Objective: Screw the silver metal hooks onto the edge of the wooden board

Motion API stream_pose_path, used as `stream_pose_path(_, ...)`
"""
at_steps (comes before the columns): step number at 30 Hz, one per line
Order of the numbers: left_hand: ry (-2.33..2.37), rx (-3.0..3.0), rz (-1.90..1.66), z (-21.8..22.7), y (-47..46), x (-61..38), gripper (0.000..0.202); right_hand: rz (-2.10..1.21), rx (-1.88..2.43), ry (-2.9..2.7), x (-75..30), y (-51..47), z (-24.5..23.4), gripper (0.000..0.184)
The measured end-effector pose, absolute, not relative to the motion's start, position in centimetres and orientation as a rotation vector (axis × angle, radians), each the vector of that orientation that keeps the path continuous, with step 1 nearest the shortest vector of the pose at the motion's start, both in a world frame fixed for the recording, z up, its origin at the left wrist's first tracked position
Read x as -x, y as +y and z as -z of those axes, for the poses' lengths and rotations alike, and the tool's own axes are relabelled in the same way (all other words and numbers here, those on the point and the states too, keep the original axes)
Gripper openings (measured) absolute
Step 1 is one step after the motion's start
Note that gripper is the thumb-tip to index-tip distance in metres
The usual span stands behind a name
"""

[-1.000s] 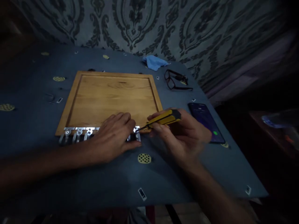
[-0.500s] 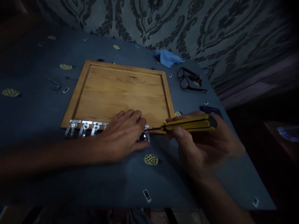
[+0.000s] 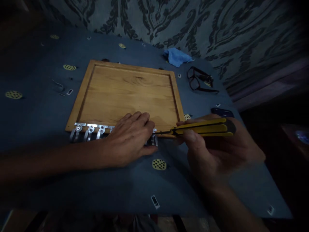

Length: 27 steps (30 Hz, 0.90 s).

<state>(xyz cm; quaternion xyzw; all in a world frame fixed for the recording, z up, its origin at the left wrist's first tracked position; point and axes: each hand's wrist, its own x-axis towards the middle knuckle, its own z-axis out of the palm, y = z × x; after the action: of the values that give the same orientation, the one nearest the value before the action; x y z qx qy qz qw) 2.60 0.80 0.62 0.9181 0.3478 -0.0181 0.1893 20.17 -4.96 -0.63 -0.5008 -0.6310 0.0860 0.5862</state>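
A square wooden board lies flat on the blue table. Along its near edge runs a metal hook rail with several silver hooks. My left hand lies flat over the right part of the rail, fingers stretched out and pressing it against the board. My right hand is closed round a yellow and black screwdriver. The screwdriver lies almost level, its thin tip at the rail's right end beside my left fingertips.
A blue cloth and black glasses lie at the back right. A dark phone peeks out behind my right hand. Yellow dotted discs and small white tags are scattered on the blue table. Patterned wall behind.
The view has shifted left and down. My right hand has drawn back to the right and laid the screwdriver flatter, tip still at the rail's right end. My left hand stays on the rail.
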Motion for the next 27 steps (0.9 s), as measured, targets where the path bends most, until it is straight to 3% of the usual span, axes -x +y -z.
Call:
stream_pose_path(11,0.982,-2.636,-0.132,0.3,0.6,-2.4,0.029,-0.216,1.117,-1.435,-20.5,-5.1,0.6,0.011)
stream_pose_path(18,0.956,-2.68,-0.274,1.4,0.7,-2.0,0.026,-0.129,1.122,-1.267,-20.5,-4.6,-0.3,0.025)
stream_pose_path(27,0.98,-2.69,-0.137,0.6,0.7,-2.2,0.031,-0.08,1.145,-1.356,-20.4,-4.9,-0.5,0.023)
